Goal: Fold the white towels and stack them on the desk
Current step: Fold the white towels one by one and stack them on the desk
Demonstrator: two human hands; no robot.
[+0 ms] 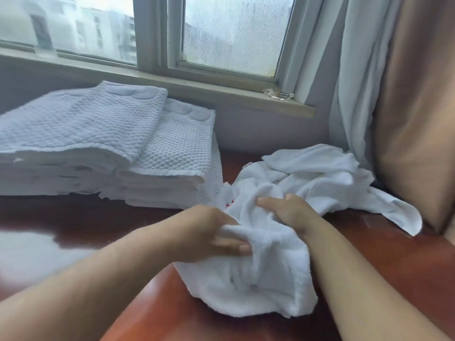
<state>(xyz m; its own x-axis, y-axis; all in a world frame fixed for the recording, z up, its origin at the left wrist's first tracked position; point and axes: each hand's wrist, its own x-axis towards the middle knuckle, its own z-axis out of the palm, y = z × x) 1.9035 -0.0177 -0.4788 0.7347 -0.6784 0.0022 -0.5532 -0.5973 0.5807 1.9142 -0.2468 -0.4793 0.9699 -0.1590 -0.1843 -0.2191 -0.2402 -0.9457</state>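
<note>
- Left grip (209, 232): closed on the crumpled towel (266, 271); my fingers curl round a bunched fold at its near-left side.
- Right grip (288, 207): closed on the same towel, higher up; my fingers dig into the cloth just beside a small red marking (230, 203).
- Crumpled towel: lies on the surface (369, 254) in front of me, between both grips, unfolded and without a visible straight edge.
- Step in hand, as I judge it: taking up one loose towel, before any fold is made.
- Next move, as I judge it: find two corners, pull them apart until the cloth hangs flat, then lay it down for the first fold.
- Loose heap (320, 173): white cloth beyond my right grip, touching the towel I hold; I cannot tell whether it is the same towel or a second one.
- Folded towels: two stacks, the left stack (73, 129) leaning over the right stack (177, 148); the layers in each are too blurred to count.
- Background: one window sill (172, 87) bearing one small clear object (278, 94); two curtains, one white curtain (357, 70) and one tan curtain (418, 119).
</note>
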